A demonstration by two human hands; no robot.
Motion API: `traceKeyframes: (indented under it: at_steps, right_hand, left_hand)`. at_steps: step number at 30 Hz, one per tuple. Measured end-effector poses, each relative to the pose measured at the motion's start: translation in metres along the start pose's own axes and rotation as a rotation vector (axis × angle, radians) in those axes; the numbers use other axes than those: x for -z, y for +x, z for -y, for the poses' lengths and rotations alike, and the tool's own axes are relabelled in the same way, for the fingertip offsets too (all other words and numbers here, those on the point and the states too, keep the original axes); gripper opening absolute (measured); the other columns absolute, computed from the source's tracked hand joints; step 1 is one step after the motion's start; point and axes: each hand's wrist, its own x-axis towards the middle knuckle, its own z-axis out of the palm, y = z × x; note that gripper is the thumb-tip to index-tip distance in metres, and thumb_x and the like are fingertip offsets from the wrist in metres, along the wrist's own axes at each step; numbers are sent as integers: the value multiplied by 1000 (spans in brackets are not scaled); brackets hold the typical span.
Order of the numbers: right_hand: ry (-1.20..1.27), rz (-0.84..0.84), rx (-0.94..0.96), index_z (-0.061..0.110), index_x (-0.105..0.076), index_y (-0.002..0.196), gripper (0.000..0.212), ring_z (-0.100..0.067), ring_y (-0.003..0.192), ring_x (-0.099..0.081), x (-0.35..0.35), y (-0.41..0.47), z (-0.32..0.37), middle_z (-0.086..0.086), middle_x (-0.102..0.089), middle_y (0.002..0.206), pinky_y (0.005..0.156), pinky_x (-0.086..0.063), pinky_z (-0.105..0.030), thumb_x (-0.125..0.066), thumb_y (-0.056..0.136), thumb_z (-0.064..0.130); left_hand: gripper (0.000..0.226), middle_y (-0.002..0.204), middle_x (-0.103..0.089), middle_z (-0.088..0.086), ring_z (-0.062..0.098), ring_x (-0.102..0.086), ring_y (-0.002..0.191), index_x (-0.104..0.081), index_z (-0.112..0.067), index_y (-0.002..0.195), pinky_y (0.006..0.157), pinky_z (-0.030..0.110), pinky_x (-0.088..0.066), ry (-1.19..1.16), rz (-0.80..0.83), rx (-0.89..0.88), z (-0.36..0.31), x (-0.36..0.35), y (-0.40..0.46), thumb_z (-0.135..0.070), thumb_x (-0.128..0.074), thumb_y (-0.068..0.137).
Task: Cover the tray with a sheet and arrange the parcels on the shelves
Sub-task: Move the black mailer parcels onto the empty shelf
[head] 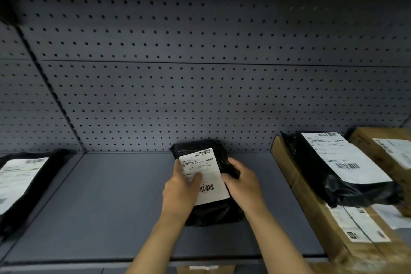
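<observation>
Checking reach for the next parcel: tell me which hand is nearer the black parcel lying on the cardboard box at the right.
Right. The right hand sits between the held parcel and that black parcel; the left hand is farther left, on the label.

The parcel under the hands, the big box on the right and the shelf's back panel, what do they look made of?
Black parcel: thin glossy plastic film, creased, with a white paper label.
Large box: brown matte cardboard, probably corrugated, tape along the seam.
Back panel: grey perforated sheet, likely painted metal, with regular holes.
</observation>
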Motion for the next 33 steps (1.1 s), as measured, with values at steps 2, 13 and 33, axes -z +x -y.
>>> traceKeyframes:
  at_steps: [2, 13, 33]
  right_hand:
    - [28, -11, -27, 28, -58, 140, 54, -4, 110, -63, -3, 0, -1, 13, -66, 129, 91, -53, -23, -63, 86, 23]
    - [155, -17, 9, 25, -67, 132, 44, -11, 124, -59, -1, -2, 35, 7, -66, 132, 110, -45, -36, -66, 89, 13]
    - [190, 155, 115, 26, -63, 136, 47, -9, 123, -58, -188, -47, 123, 9, -64, 134, 102, -44, -25, -65, 90, 14]
  left_hand:
    - [39, 102, -67, -10, 15, -64, 89, -51, -32, 132, 78, 28, -50, -36, -6, 26, -1, 1, 1, -32, -61, 93]
    - [34, 94, -69, -20, 12, -66, 97, -63, -36, 121, 81, 26, -45, -247, -79, 32, -20, 36, 6, -17, -58, 94]
    - [43, 103, -76, -14, 10, -72, 91, -61, -35, 124, 85, 30, -57, -197, -165, 34, 65, 238, 30, -13, -61, 87]
